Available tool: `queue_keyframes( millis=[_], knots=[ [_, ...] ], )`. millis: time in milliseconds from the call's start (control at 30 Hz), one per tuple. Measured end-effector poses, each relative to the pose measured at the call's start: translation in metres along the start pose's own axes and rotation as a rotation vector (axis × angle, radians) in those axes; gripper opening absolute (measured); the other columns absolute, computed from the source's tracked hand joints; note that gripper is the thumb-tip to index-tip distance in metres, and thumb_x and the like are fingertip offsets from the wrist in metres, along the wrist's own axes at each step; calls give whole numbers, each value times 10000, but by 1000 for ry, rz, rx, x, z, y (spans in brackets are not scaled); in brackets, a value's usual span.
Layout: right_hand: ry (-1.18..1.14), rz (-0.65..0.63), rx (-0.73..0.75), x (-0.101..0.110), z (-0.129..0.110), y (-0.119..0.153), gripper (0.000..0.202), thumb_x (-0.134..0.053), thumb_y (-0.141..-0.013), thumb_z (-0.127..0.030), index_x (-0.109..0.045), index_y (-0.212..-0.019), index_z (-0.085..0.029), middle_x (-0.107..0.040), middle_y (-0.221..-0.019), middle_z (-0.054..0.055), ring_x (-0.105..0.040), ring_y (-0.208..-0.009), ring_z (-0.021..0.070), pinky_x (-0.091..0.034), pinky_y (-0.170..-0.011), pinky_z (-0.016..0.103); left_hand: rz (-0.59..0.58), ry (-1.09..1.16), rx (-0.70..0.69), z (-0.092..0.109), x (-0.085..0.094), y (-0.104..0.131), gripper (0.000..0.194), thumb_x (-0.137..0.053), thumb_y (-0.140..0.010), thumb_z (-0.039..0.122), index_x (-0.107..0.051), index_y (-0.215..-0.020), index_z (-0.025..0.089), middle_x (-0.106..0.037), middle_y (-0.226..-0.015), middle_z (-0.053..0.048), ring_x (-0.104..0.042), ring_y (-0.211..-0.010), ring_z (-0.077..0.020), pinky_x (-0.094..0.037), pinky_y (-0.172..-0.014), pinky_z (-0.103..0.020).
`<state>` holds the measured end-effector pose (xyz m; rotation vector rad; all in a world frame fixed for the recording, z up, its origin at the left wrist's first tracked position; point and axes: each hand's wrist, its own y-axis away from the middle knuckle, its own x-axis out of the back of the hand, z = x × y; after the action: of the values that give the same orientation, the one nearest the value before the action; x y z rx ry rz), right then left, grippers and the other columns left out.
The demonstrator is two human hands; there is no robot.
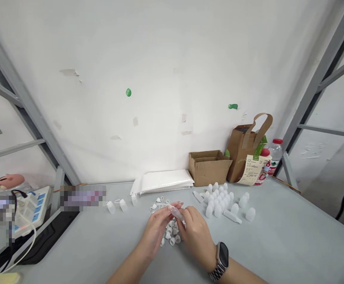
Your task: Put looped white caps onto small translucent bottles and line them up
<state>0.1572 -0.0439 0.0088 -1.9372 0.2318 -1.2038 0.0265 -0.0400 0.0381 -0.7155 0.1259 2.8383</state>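
A small translucent white plastic bottle (177, 213) is held between my two hands over the middle of the grey table. My left hand (159, 225) has its fingers closed about the bottle's narrow end, while my right hand (196, 228) grips the wider end. White caps (172, 232) lie in a loose pile just below and between the hands. Behind my left fingers are several white ring-shaped pieces (156, 203), partly hidden. To the right stands a cluster of similar bottles (219, 200), with a few lying down, such as the bottle (232, 217) nearest my right hand.
Three capped bottles (123, 204) stand left. White envelopes (166, 181), a cardboard box (209, 169), a brown paper bag (238, 152) and a red-capped water bottle (275, 154) line the wall. A power strip (40, 207) and cables sit far left, near a black pad (49, 236).
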Motion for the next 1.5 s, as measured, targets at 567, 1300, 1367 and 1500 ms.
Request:
queue_keyframes(
  millis=[567,1300,1367,1500],
  knots=[
    [-409,-149,-322,8,-5,-4,96,-477,-826,-230,-531,-761,-184,-572,-697,32,-509,-616,150,-399,-567,261,-56,151,203,-3,9,-5,298,-496,-761,231,-637,-1015,162,-631,-1106,-79,-481,-1129,-225,-340,-960,-346],
    [-1110,-352,-708,14,-5,-18,208,-652,-652,-338,-540,-651,-163,-542,-537,-41,-476,-490,97,-373,-490,214,-46,373,302,-1,13,-9,242,-493,-758,176,-650,-936,126,-676,-927,-81,-595,-824,-152,-428,-734,-255],
    [-1121,-355,-708,13,-5,-18,224,-659,-648,-353,-538,-650,-164,-532,-529,-48,-471,-484,93,-368,-485,212,-34,366,302,-1,12,-9,240,-505,-757,183,-647,-943,126,-673,-931,-81,-591,-848,-154,-427,-752,-257],
    [-1193,-405,-707,13,-5,-18,254,-685,-623,-368,-541,-650,-160,-518,-515,-54,-464,-475,90,-361,-482,210,-5,368,303,-3,14,-9,241,-526,-751,196,-644,-950,131,-672,-857,-64,-600,-807,-152,-433,-735,-263]
  ],
)
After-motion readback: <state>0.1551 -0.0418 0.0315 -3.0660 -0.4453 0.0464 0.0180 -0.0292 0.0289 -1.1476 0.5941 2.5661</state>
